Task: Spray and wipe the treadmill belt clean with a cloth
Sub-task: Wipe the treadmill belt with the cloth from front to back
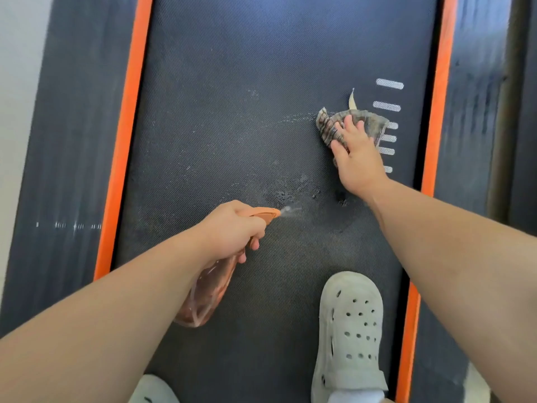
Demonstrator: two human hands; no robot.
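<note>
Two hands at work. Left hand at 7 o'clock grips the orange spray bottle, fingers curled round neck & trigger, nozzle aimed twd 3 o'clock w/ mist at its tip. Right hand at 2 o'clock lies flat, fingers straight, pressing a crumpled striped cloth onto the treadmill belt, beside the white stripe marks. Wet speckles sit mid-belt btwn nozzle & cloth. Cloth looks soft, limp and prob. bunches, so palm on its middle beats pinching an edge. Bottle looks like light plastic; best held at the neck. Grey clog stands at 5 o'clock.
</note>
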